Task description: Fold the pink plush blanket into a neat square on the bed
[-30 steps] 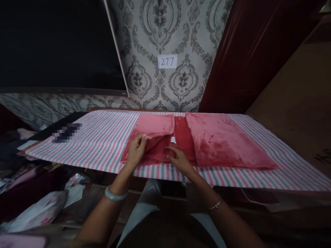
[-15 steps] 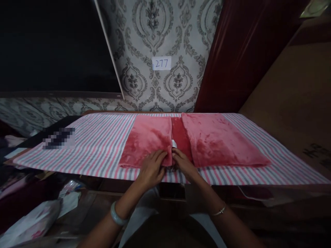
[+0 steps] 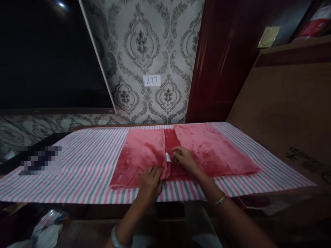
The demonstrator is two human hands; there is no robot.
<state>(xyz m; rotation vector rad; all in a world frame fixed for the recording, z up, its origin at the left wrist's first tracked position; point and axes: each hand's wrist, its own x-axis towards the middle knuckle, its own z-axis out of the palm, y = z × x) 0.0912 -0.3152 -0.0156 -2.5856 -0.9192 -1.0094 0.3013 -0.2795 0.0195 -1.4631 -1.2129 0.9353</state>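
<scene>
A pink plush blanket [image 3: 144, 148] lies with both side panels folded inward, and a darker red strip [image 3: 171, 138] shows in the gap between them. A small white label [image 3: 168, 157] sticks out at the inner edge of the left panel. My left hand [image 3: 150, 181] is closed on the front inner corner of that panel, its thumb partly hidden. Over the gap, close to the label and the right panel [image 3: 212, 148], my right hand [image 3: 184, 158] is loosely bent with fingers apart and nothing visible in them.
A striped cloth [image 3: 85, 162] covers the table under the blanket. Behind stand a dark television screen [image 3: 51, 58] and a patterned wall with a "277" paper [image 3: 151, 80]. A large cardboard box [image 3: 284, 103] is at the right. Plastic-wrapped items [image 3: 49, 224] lie below, left.
My right hand has let go of the left panel's edge and moved up and away over the gap. The label is more exposed. My left hand stays at the corner; the view has shifted.
</scene>
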